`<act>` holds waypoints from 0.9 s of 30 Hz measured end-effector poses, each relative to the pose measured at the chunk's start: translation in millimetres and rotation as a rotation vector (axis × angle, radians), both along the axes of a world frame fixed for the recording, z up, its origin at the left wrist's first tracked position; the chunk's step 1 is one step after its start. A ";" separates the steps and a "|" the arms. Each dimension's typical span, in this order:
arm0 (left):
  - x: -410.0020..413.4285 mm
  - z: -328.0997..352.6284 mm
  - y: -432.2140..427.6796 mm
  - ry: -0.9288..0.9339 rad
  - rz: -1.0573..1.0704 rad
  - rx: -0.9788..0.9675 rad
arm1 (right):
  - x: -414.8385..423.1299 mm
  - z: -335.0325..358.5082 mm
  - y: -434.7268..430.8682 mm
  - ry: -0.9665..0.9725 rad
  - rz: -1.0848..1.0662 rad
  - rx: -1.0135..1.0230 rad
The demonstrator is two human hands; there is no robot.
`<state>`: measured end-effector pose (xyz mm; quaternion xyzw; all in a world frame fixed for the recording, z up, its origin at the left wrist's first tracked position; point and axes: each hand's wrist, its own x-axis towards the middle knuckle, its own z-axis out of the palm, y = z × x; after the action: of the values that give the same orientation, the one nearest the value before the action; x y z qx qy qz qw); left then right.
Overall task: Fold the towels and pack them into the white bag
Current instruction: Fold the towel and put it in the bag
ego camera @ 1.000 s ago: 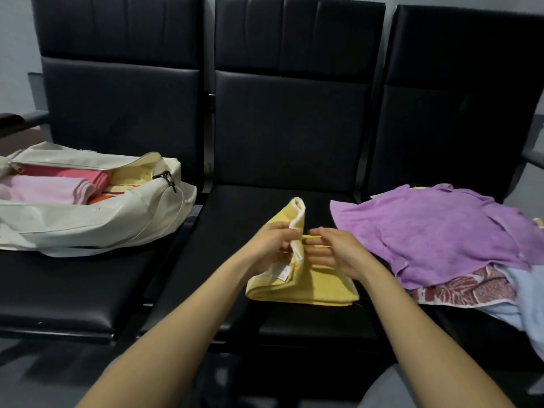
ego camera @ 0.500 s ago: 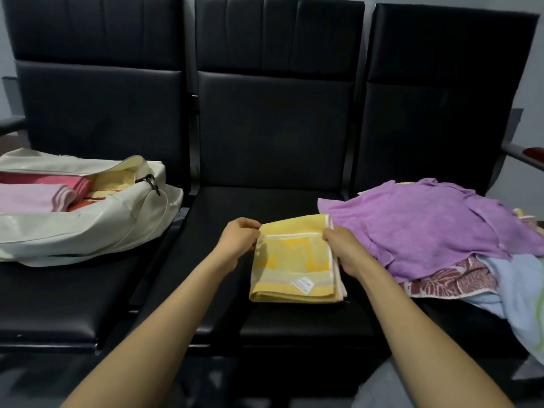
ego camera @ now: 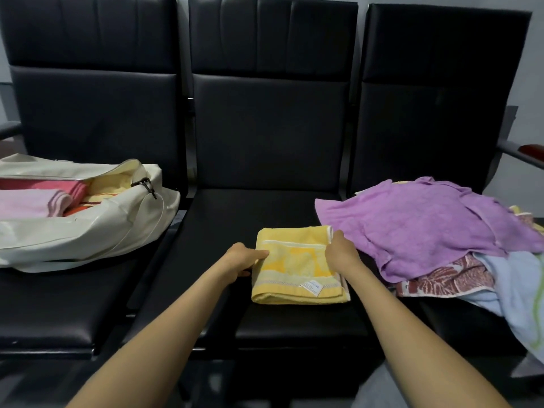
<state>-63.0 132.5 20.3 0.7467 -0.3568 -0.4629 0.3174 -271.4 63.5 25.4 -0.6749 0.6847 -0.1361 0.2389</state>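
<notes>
— Where is the folded yellow towel (ego camera: 294, 269)?
— Flat on the middle seat (ego camera: 235, 213), between the white bag (ego camera: 88, 234) and the purple towel (ego camera: 412, 225).
— And the hands?
— The left hand (ego camera: 244, 260) pinches its left edge; the right hand (ego camera: 341, 254) holds its right edge.

Two bare forearms (ego camera: 164, 328), perhaps grey trousers (ego camera: 379, 390) below

I log three black padded seats (ego camera: 270, 136) joined in a row, with tall backrests and stitched upper panels. Pale grey wall (ego camera: 536, 69) behind, seen at both edges. Metal armrest (ego camera: 510, 149) far right, with a reddish pad (ego camera: 533, 151); another armrest (ego camera: 8, 129) far left. Dim, even light, soft sheen on the cushions. Floor (ego camera: 29, 387) dark, detail lost.
</notes>
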 end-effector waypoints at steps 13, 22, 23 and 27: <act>-29.5 41.1 14.5 0.516 -0.076 -0.246 | 9.1 -8.4 -0.2 -0.175 0.052 -0.142; 4.0 55.6 23.2 0.770 0.077 -0.324 | 22.8 3.7 6.1 -1.240 0.161 0.609; 6.8 56.1 24.4 0.790 0.084 -0.323 | 21.7 6.0 7.3 -1.285 0.184 0.630; 16.5 60.3 27.1 0.671 0.107 -0.327 | 16.1 10.9 6.1 -1.355 0.221 0.654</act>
<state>-46.5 159.5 80.6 0.5105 -0.2625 -0.6016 0.5555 -255.4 69.6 36.3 -0.4032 0.3222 -0.2863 0.8072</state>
